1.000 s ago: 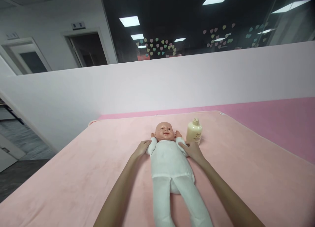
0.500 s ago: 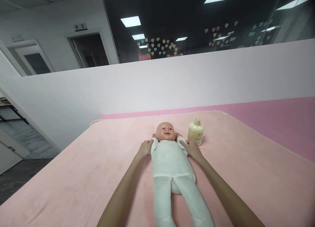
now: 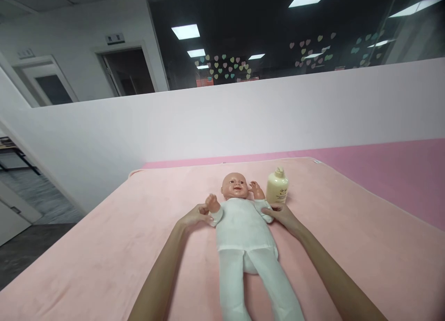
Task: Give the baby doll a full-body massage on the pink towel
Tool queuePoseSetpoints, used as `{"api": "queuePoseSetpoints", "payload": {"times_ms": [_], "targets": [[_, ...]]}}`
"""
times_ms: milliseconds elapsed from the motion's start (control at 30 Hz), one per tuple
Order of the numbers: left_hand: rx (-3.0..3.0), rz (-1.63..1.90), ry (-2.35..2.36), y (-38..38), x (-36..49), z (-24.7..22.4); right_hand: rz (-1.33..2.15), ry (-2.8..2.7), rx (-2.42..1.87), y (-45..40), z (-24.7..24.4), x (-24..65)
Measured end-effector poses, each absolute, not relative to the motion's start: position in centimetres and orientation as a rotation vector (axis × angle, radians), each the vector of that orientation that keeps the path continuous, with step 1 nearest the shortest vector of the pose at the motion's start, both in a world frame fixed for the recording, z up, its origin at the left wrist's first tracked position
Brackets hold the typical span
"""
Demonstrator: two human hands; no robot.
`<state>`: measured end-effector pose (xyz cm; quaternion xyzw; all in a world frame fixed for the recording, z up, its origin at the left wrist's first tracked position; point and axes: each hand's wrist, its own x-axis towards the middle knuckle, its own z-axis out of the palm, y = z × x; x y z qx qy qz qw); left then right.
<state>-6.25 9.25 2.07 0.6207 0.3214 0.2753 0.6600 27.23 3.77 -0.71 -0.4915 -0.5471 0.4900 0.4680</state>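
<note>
A baby doll (image 3: 245, 226) in a white top and white trousers lies face up, its head away from me and its bare forearms raised beside the head. My left hand (image 3: 195, 215) is closed, thumb and fingers pinching the white sleeve (image 3: 217, 217) on the left of the view. On the other side, my right hand (image 3: 285, 217) grips the right-hand sleeve (image 3: 263, 206) near the elbow, thumb and fingers together. Just behind that hand stands a pale yellow pump bottle (image 3: 277, 186) with dark print, its base partly hidden by my fingers.
A pink blanket (image 3: 104, 247) covers the surface under the doll. Beyond its far edge rises a low white wall (image 3: 222, 121), with a pink strip (image 3: 399, 172) at its foot. Dark glass with heart stickers is above it, and grey floor (image 3: 31, 242) shows at lower left.
Both my hands have moved outward from the doll and slightly toward me. The doll's forearms have swung out from its head, and more of its bare hands shows.
</note>
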Motion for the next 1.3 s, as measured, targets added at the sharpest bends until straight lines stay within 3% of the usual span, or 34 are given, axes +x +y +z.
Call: {"api": "queuePoseSetpoints", "payload": {"times_ms": [167, 600, 833, 1033, 1167, 1300], "targets": [[1.580, 0.613, 0.666, 9.3, -6.4, 1.1, 1.357, -1.414, -1.129, 2.8, -0.5, 28.0], [1.742, 0.749, 0.735, 7.8, -6.2, -0.5, 1.282, -1.412, -1.021, 2.3, -2.1, 28.5], [1.412, 1.128, 1.039, 5.6, -6.9, -0.4, 1.367, -0.951, -1.026, 0.9, -2.2, 30.5], [1.452, 1.407, 1.387, -2.0, -7.6, 5.3, 1.252, -0.738, -1.141, -1.3, -3.3, 32.1], [1.577, 1.565, 1.168, -11.6, -3.9, 12.0, 1.268, -0.611, -1.087, -2.6, -3.5, 32.1], [1.879, 1.290, 0.782, -19.8, 0.2, 15.8, 1.216, -0.419, -0.992, -3.6, -3.4, 32.8]]}}
